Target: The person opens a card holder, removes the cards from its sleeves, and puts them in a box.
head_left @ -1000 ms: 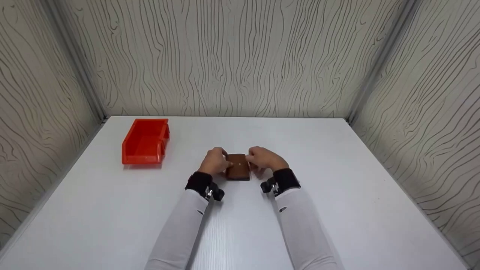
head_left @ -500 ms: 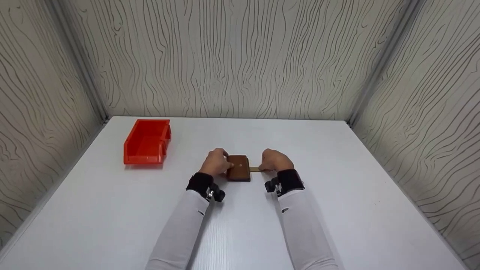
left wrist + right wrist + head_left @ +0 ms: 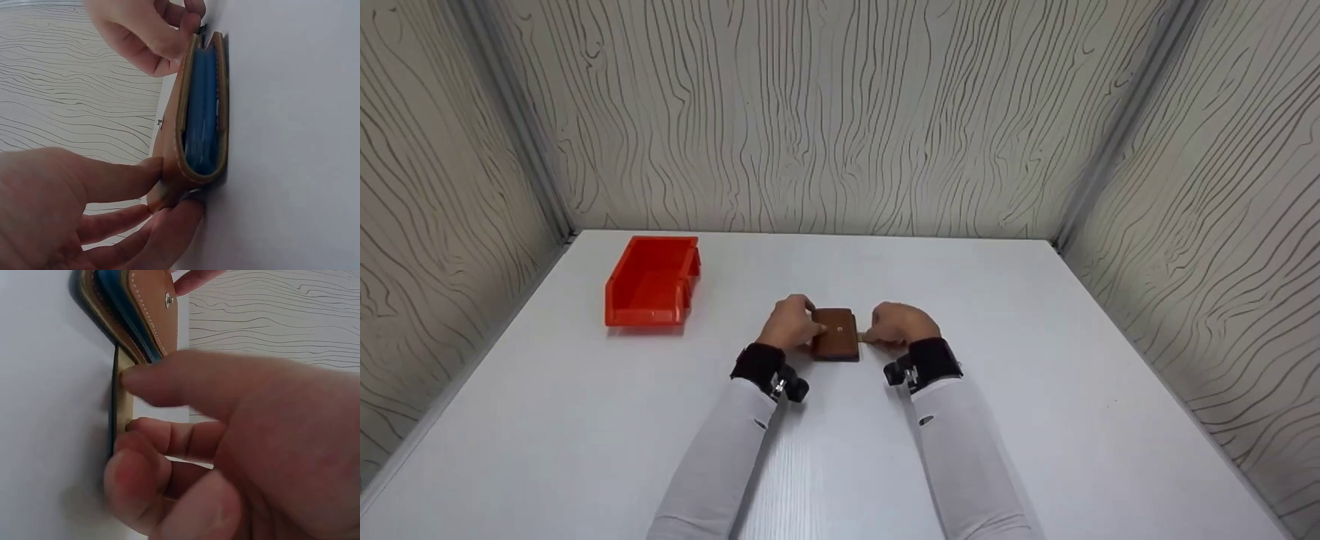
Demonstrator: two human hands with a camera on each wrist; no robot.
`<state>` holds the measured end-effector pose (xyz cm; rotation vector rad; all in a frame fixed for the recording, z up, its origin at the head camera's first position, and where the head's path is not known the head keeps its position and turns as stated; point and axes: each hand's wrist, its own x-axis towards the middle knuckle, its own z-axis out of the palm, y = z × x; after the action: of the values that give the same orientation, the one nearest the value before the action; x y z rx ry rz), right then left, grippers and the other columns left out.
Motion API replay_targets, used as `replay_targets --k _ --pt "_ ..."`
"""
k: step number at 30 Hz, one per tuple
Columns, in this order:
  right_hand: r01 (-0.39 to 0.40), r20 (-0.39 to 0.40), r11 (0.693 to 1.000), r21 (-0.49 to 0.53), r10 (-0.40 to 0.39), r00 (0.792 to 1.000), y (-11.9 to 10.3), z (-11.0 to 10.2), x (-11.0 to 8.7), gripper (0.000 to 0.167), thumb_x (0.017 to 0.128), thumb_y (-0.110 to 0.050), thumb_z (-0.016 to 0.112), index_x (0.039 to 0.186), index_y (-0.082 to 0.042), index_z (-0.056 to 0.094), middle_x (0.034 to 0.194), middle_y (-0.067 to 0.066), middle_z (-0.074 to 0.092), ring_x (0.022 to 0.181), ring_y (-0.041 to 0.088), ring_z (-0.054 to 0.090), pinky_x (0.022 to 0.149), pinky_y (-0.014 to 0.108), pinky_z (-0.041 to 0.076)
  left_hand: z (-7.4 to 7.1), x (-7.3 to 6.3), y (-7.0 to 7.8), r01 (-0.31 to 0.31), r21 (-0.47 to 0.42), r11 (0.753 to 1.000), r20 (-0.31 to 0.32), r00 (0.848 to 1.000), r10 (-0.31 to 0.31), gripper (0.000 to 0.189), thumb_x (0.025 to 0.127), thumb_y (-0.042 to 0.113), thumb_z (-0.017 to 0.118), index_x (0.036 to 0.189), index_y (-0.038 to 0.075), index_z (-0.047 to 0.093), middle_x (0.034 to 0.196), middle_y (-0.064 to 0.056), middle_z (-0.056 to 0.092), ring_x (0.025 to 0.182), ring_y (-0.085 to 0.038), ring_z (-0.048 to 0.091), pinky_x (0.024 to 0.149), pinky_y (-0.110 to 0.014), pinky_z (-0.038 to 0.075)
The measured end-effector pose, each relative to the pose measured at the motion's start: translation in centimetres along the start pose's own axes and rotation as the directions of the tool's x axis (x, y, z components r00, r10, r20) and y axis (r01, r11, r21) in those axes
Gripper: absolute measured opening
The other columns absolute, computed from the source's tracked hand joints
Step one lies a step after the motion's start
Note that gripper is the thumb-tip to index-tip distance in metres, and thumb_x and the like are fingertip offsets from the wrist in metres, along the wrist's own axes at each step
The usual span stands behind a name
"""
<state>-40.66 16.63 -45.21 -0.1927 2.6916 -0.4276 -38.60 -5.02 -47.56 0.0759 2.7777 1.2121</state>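
Observation:
A brown leather card wallet (image 3: 835, 343), folded over, lies on the white table with a small metal snap stud (image 3: 169, 300) on its upper cover. Blue inner sleeves (image 3: 201, 112) show between its covers. My left hand (image 3: 790, 322) grips the folded spine side, thumb on top and fingers at the spine. From the opposite side a pale-lined strap (image 3: 125, 396) sticks out, stretched away from the wallet. My right hand (image 3: 901, 324) holds this strap, its thumb on the lining and its other fingers curled close by. The strap's far end is hidden by those fingers.
A red plastic bin (image 3: 651, 283) stands at the back left of the table (image 3: 1020, 420). Panels with a wood-grain pattern (image 3: 825, 112) close off the back and both sides. Each wrist wears a black band with a small camera.
My right hand first drew away rightward from the wallet's edge, uncovering the strap, then came slightly back toward the wallet. My left hand keeps its hold on the wallet.

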Motion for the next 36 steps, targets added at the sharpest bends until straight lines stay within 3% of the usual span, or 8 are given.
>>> replay_targets --k 4,10,13,17,20,25,30,36 --pt "0.032 -0.001 0.999 0.006 -0.032 1.000 0.2 -0.1 -0.3 0.034 0.101 -0.040 0.073 0.104 -0.006 0.073 0.074 -0.002 0.058 0.069 0.014 0.056 0.063 0.027 0.046 0.1 -0.3 0.8 0.005 0.059 0.998 -0.050 0.999 -0.002 0.045 0.097 0.013 0.079 0.136 -0.007 0.066 0.130 -0.024 0.075 0.116 -0.032 0.072 0.102 -0.045 0.060" --pt "0.006 0.023 1.000 -0.008 -0.006 1.000 0.5 0.3 -0.3 0.028 0.101 -0.035 0.073 0.091 -0.009 0.072 0.066 -0.003 0.057 0.064 0.014 0.053 0.061 0.028 0.043 2.2 -1.5 3.8 0.005 0.232 0.973 -0.145 0.989 0.029 0.028 0.096 0.010 0.076 0.121 -0.004 0.072 0.123 -0.023 0.071 0.115 -0.038 0.070 0.099 -0.049 0.061" --pt "0.009 0.034 1.000 0.004 -0.009 0.999 0.5 0.5 0.0 0.030 0.100 -0.036 0.074 0.083 -0.011 0.069 0.065 -0.003 0.057 0.062 0.014 0.053 0.060 0.028 0.042 3.4 -2.0 5.5 0.014 0.388 0.922 -0.171 0.984 0.057 0.029 0.097 0.021 0.077 0.117 -0.001 0.077 0.120 -0.021 0.074 0.113 -0.036 0.070 0.101 -0.047 0.059" --pt "0.008 0.042 1.000 0.010 -0.009 0.999 0.5 0.2 0.1 0.031 0.100 -0.038 0.074 0.085 -0.011 0.070 0.069 -0.002 0.059 0.066 0.015 0.055 0.061 0.028 0.044 4.9 -2.2 6.5 0.037 0.569 0.822 -0.184 0.979 0.084 0.038 0.095 0.038 0.080 0.115 0.006 0.083 0.116 -0.017 0.078 0.110 -0.029 0.071 0.098 -0.043 0.057" --pt "0.024 0.036 1.000 -0.008 -0.023 0.999 0.3 -0.1 0.1 0.030 0.101 -0.038 0.073 0.092 -0.009 0.072 0.072 -0.002 0.060 0.069 0.016 0.055 0.063 0.028 0.045 5.3 -2.0 6.5 0.045 0.610 0.791 -0.205 0.973 0.103 0.042 0.094 0.046 0.081 0.114 0.009 0.084 0.114 -0.014 0.080 0.108 -0.028 0.071 0.096 -0.042 0.058" --pt "0.041 0.030 0.999 -0.035 -0.040 0.999 0.0 -0.2 0.1 0.028 0.101 -0.035 0.071 0.091 -0.009 0.070 0.070 -0.003 0.058 0.068 0.015 0.054 0.062 0.028 0.044 4.8 -2.3 6.2 0.030 0.570 0.821 -0.261 0.954 0.147 0.050 0.088 0.053 0.086 0.103 0.006 0.084 0.105 -0.015 0.081 0.103 -0.029 0.073 0.092 -0.044 0.060" --pt "0.016 0.059 0.999 -0.040 -0.013 0.998 -0.1 -0.4 0.1 0.026 0.102 -0.033 0.071 0.099 -0.007 0.073 0.074 -0.002 0.060 0.069 0.015 0.054 0.063 0.028 0.044 4.2 -2.5 6.2 0.004 0.495 0.869 -0.238 0.962 0.131 0.062 0.080 0.060 0.090 0.103 0.003 0.082 0.107 -0.018 0.080 0.104 -0.032 0.074 0.094 -0.046 0.060" --pt "0.039 0.050 0.998 -0.058 -0.036 0.998 0.0 -0.2 -0.1 0.029 0.102 -0.034 0.069 0.105 -0.005 0.074 0.081 0.000 0.061 0.076 0.016 0.056 0.067 0.030 0.045 3.4 -2.3 5.6 0.004 0.395 0.919 -0.203 0.976 0.083 0.061 0.080 0.054 0.092 0.108 0.000 0.080 0.111 -0.019 0.079 0.108 -0.034 0.074 0.096 -0.045 0.061"
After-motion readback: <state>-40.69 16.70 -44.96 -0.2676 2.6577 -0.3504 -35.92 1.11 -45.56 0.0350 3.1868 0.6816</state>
